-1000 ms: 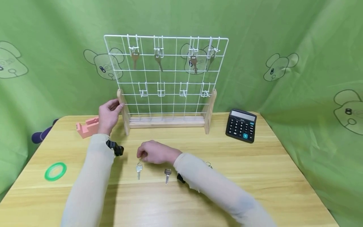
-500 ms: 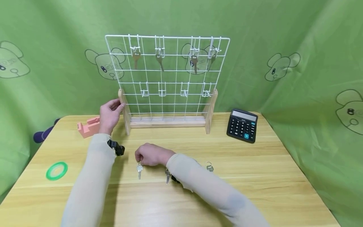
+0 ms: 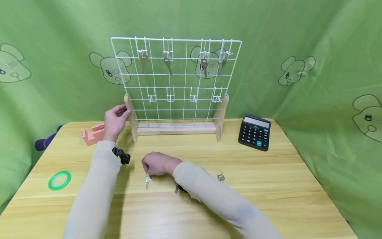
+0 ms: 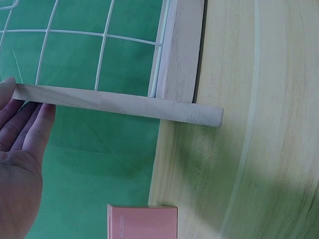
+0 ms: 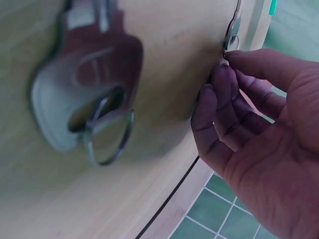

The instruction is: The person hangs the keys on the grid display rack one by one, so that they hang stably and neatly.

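Observation:
My left hand [image 3: 114, 121] grips the left wooden upright [image 4: 119, 103] of a white wire rack, thumb on one side and fingers on the other. Low over the table, my right hand [image 3: 158, 163] pinches the ring end of a silver key [image 3: 147, 181] between thumb and fingertip. The right wrist view shows that key [image 5: 231, 32] beyond the fingertips. A second key [image 5: 89, 74] with a ring looms close to that camera; in the head view my right wrist partly covers it. Right of my forearm lies another key [image 3: 221, 178] with a ring.
Several keys, one a brownish key [image 3: 143, 59], hang from the rack's upper hooks. Its lower hooks [image 3: 170, 98] hold no keys. A black calculator [image 3: 254, 132] lies at the right, a pink tape dispenser [image 3: 94, 133] at the left, and a green tape roll [image 3: 59, 180] nearer.
My right hand has moved slightly left and down to the left key and now pinches its ring end. The sleeve has uncovered the right-hand key. My left hand stays on the upright.

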Available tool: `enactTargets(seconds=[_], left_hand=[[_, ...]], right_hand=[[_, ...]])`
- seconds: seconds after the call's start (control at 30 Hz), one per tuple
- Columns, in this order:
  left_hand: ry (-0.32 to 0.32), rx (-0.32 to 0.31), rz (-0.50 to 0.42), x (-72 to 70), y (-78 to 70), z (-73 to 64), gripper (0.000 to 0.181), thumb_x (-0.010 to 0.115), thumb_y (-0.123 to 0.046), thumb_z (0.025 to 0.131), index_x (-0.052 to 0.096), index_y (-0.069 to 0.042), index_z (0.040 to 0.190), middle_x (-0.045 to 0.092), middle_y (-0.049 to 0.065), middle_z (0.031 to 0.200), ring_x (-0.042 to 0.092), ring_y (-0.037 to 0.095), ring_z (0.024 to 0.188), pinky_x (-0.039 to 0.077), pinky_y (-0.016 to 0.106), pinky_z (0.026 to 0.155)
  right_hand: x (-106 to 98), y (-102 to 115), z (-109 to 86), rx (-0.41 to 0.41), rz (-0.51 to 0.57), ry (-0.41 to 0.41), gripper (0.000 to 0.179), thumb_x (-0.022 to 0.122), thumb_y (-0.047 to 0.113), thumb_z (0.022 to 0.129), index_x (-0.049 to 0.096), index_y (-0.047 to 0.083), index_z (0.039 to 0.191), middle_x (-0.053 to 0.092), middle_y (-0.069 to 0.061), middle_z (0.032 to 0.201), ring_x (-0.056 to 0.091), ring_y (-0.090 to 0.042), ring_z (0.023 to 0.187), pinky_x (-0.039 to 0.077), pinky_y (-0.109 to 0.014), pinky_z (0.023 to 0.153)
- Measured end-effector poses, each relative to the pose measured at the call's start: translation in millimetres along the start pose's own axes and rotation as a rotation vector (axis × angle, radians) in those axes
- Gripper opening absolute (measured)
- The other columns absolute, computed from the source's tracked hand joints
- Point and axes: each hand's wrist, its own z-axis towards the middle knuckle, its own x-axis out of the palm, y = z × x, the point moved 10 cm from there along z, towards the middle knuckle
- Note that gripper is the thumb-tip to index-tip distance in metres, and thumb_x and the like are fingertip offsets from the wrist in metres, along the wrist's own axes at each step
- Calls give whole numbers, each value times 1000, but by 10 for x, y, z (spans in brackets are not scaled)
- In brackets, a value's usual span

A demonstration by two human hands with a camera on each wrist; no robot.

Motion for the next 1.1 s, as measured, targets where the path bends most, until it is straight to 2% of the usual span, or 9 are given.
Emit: enactTargets(seconds=[0.1, 0.47, 0.7, 0.97, 1.1], left_hand=[[2, 5, -12, 12, 1, -6, 42, 64, -12, 97, 54, 2, 135, 56, 20, 135, 55, 27, 122, 48, 27, 100], [-1, -5, 3, 1, 27, -17, 42, 65, -13, 96, 55, 3, 134, 57, 21, 133, 57, 28, 119, 50, 28, 99], [-2, -9, -2, -3, 7, -12, 43, 65, -14, 96, 54, 3, 135, 56, 21, 134, 57, 28, 120, 50, 28, 98], [-5, -7, -21, -1, 22, 0, 43, 65, -12, 96, 54, 2, 135, 57, 20, 133, 57, 26, 119, 50, 26, 97], [-7, -2, -13, 0, 21, 1, 42, 65, -12, 96, 55, 2, 134, 58, 20, 133, 58, 26, 118, 50, 26, 97]], right_hand=[[-15, -5, -18, -3, 42, -4, 18, 64, 2, 87, 59, 17, 79, 57, 8, 75, 52, -7, 70, 44, -16, 62], [-152, 37, -79, -58, 220, -99, 17, 64, -3, 86, 65, 14, 89, 61, 8, 79, 55, -7, 71, 48, -14, 67], [-323, 64, -148, -97, 287, -149, 16, 63, -5, 90, 67, 11, 93, 62, 6, 83, 57, -5, 77, 49, -11, 71], [-470, 93, -233, -97, 327, -155, 12, 65, -2, 92, 68, 9, 96, 63, 8, 86, 58, -5, 81, 49, -11, 75], [-564, 84, -274, -107, 361, -185, 10, 65, -1, 92, 69, 8, 96, 64, 7, 87, 59, -5, 82, 50, -12, 75]])
